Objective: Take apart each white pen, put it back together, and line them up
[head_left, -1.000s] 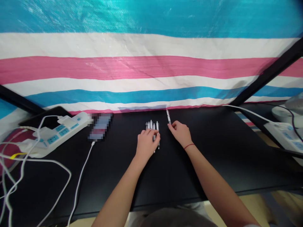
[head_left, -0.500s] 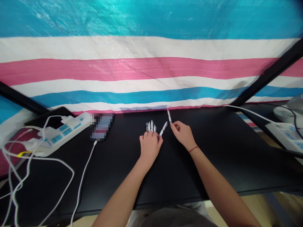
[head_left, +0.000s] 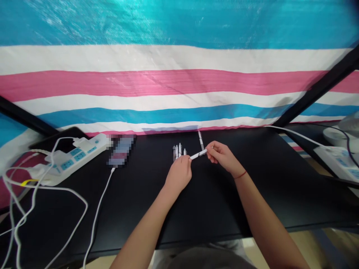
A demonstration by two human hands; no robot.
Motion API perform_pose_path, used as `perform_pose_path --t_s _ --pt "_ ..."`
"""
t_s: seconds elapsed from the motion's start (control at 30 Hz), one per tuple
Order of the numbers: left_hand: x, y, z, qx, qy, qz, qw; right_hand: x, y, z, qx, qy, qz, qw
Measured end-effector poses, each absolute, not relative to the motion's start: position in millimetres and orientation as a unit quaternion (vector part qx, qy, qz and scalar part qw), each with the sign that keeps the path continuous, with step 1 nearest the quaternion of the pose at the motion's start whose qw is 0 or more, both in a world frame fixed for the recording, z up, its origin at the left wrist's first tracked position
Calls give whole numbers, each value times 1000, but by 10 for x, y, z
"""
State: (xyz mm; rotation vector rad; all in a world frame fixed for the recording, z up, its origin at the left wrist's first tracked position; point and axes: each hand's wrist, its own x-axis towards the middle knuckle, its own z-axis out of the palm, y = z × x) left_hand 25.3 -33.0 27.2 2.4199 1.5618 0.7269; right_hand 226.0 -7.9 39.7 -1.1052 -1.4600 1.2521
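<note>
white pen (head_left: 198, 154) gripped at both ends

in the head view, the white pen is held at a slant over the black tabletop (head_left: 213, 209), in front of the striped sheet (head_left: 179, 84). its left end is gripped by the fingertips of the left hand (head_left: 180, 173); its right end is pinched between the thumb and fingers of the right hand (head_left: 220, 152). whether the tabletop is touched by the pen cannot be told. a small group of pens (head_left: 177, 150) is partly hidden behind the left hand, and a lone pen (head_left: 200, 139) is laid with its far end near the sheet, just beyond the held one.

the step in hand is judged to be the handling of one pen, with its grip shared by both hands, perhaps for a pass from left to right. for the next move, a secure pinch on one side would be called for before the other side is let go, and the other pens should be left undisturbed.
</note>
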Motion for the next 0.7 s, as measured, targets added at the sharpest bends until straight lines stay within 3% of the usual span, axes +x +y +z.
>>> perform_pose_path --t_s 0.27,0.53,0.7 --pt "193 -308 359 801 523 218 194 2247 -104 418 -397 -635 475 461" --pt "136 -237 263 809 483 294 161 2283 -88 412 -480 -610 469 420" --pt "62 -189 252 782 505 313 188 2319 -78 404 -433 -583 501 471"
